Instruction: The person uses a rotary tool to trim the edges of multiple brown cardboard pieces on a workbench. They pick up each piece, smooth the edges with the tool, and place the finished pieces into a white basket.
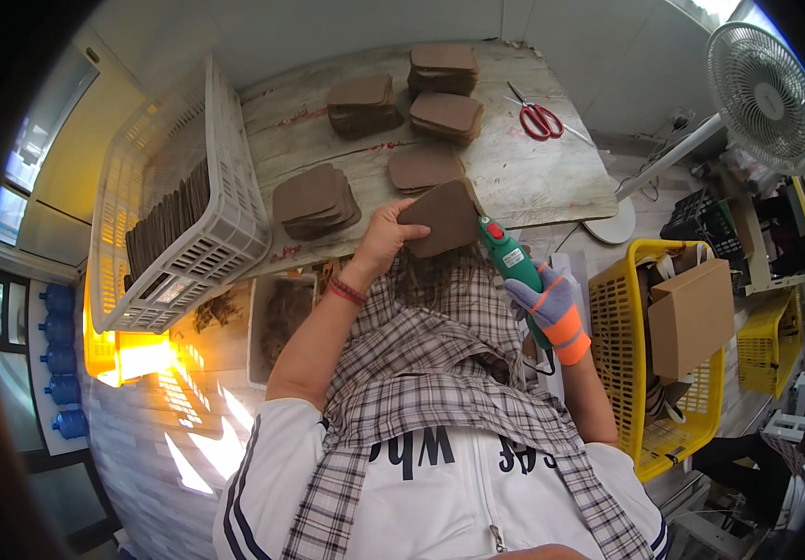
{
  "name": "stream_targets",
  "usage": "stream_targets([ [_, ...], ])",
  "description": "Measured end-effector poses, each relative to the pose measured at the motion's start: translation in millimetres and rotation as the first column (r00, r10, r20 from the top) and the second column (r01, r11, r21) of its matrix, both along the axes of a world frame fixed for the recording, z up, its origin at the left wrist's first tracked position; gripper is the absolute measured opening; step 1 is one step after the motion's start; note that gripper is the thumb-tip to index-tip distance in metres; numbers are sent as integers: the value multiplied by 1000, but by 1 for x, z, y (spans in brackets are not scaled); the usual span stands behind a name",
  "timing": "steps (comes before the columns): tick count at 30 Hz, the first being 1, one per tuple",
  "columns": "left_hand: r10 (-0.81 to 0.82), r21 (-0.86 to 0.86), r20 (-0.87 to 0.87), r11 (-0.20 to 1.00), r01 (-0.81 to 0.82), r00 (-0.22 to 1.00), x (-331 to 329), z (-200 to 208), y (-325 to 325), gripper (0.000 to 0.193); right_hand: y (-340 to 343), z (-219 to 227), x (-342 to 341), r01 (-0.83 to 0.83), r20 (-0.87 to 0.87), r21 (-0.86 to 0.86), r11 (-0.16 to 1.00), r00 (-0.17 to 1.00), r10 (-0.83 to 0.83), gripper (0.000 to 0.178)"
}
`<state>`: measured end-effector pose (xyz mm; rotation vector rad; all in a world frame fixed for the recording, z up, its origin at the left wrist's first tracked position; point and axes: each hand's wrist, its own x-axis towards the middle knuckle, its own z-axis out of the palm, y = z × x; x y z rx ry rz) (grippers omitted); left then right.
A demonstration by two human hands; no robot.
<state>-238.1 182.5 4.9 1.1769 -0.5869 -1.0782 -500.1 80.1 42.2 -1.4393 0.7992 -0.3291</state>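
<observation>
My left hand (385, 241), bare with a red band at the wrist, pinches a brown flat piece with rounded corners (446, 220) by its left edge. My right hand (553, 308), in a grey and orange glove, is wrapped round a green corded handheld power tool (507, 254). The tool's red-collared tip is at the right edge of the piece; whether it touches cannot be made out. Just beyond, a stack of similar brown pieces (424, 168) lies on the worn pale table (514, 182). A further stack (315, 200) sits to the left.
Several more stacks (365, 105) stand farther back, near red-handled scissors (539, 121). A white crate (234, 201) of upright brown pieces is at left. On the right are a yellow basket (622, 364) holding a cardboard box (692, 317), and a white fan (764, 98). Brown scraps fill a bin (259, 327).
</observation>
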Motion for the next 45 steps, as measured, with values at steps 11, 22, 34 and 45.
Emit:
stream_targets([
  [11, -70, 180, 64, 982, 57, 996, 0, -10, 9, 41, 0, 6, 7, -2, 8, 134, 991, 1000, 1, 37],
  [22, -72, 125, 329, 992, 32, 941, 29, 14, 17, 17, -2, 6, -6, -166, -16, 68, 984, 986, 168, 33],
  [34, -94, 121, 253, 990, 65, 963, 18, 15, 15, 17, 3, 2, -2, -202, -58, 42, 978, 977, 204, 32],
  [45, -303, 225, 289, 943, 243, 908, 3, 13, 13, 15, 7, 1, 4, -245, -87, -21, 969, 966, 243, 40],
])
